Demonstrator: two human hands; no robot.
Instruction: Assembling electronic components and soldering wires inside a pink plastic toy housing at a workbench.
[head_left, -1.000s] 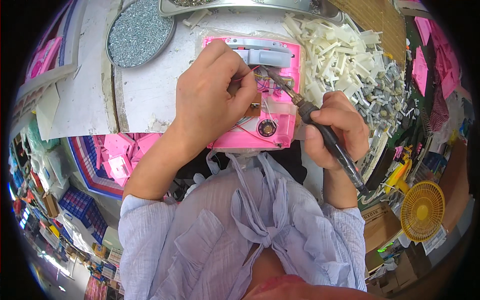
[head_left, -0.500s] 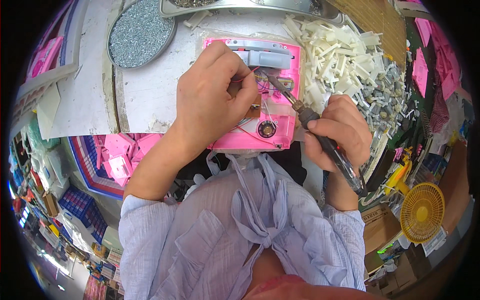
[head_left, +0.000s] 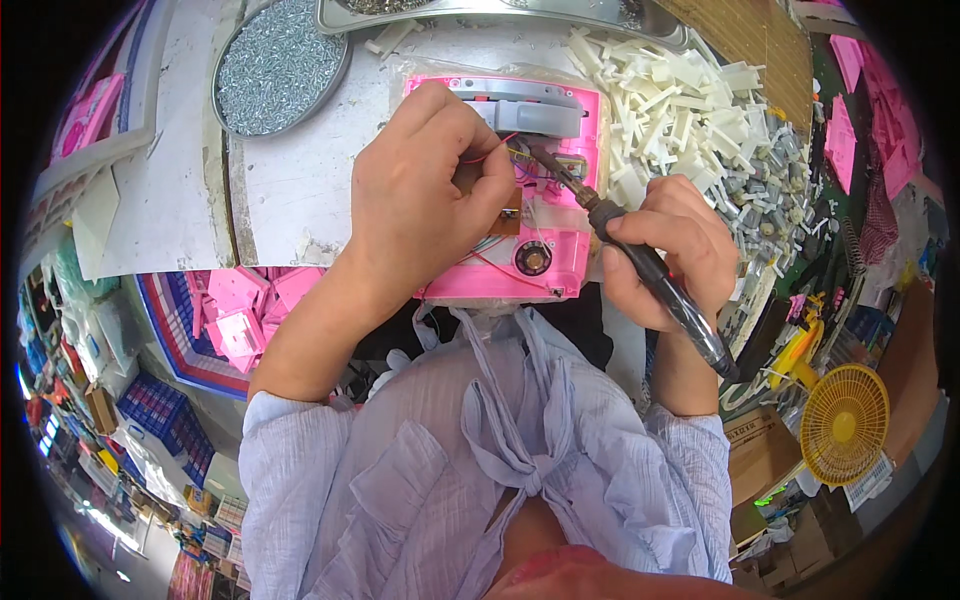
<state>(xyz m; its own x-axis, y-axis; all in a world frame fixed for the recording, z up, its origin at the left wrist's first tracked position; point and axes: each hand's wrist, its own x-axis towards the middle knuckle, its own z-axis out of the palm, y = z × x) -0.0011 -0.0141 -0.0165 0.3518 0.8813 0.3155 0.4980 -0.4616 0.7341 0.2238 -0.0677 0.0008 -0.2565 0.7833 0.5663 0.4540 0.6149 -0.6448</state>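
Observation:
My left hand (head_left: 420, 190) is closed in a pinch on a thin red wire (head_left: 487, 156) above a pink plastic housing (head_left: 570, 275). In my right hand (head_left: 690, 240) is a soldering iron (head_left: 688, 312) with a dark handle, slanting up and left. Its tip reaches wires inside the housing near the red wire's end; whether it touches them I cannot tell. The housing holds a grey curved part (head_left: 535, 120), a small brown circuit board (head_left: 510, 218) and a round black speaker-like part (head_left: 533, 258). My left hand hides the housing's left side.
A round tray (head_left: 219, 105) of small screws stands at the back left, with a metal tray (head_left: 345, 26) behind the housing. White plastic pieces (head_left: 670, 110) and small grey metal parts (head_left: 780, 190) lie heaped to the right. A basket (head_left: 165, 335) of pink parts sits lower left; a yellow fan (head_left: 845, 425), lower right.
My right hand has shifted slightly up and left, and the soldering iron's handle end has swung a little right. The left hand keeps its pinch on the red wire.

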